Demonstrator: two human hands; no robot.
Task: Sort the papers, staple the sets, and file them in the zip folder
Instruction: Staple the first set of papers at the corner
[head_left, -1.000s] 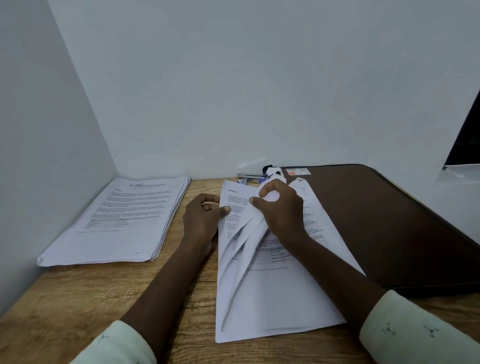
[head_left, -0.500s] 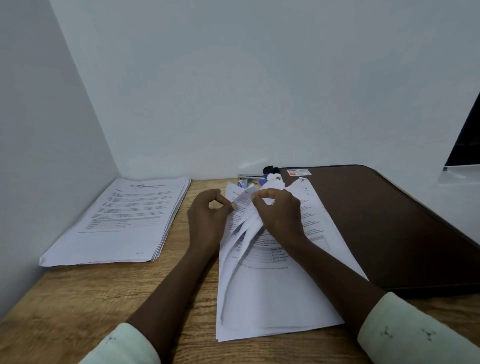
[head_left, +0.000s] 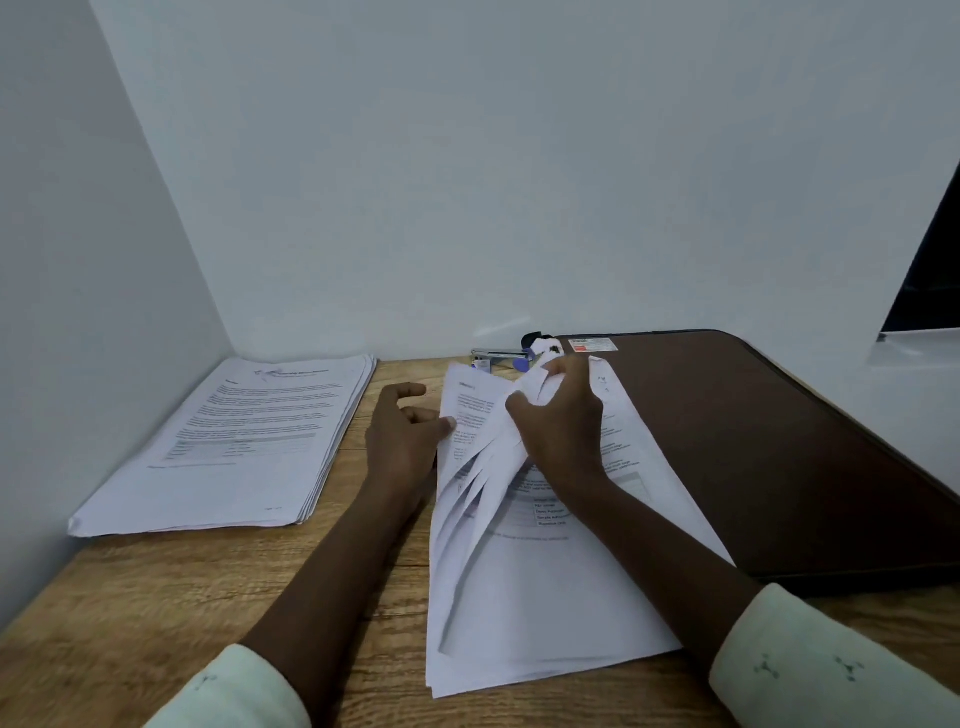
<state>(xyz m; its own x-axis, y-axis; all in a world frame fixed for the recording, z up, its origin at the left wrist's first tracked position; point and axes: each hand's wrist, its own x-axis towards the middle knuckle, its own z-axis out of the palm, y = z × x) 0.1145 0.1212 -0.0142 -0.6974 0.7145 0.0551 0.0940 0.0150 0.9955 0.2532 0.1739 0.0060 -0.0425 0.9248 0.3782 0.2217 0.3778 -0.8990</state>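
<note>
A loose set of printed papers (head_left: 540, 597) lies in front of me, its right edge overlapping the brown zip folder (head_left: 779, 457). My right hand (head_left: 558, 426) grips the lifted top corners of several upper sheets, which fan upward. My left hand (head_left: 402, 436) rests beside the set's left edge, its thumb touching a sheet, the index finger raised and curled. Behind the papers a stapler (head_left: 498, 357) lies against the wall, partly hidden by the sheets.
A thick stack of printed papers (head_left: 234, 447) sits at the left near the side wall. The wooden desk (head_left: 156, 613) is boxed in by white walls at the back and left. A dark screen (head_left: 930, 270) stands at the far right.
My left hand has let go of its pinch on the sheet edge and drawn slightly left. My right hand has gathered the lifted corners higher.
</note>
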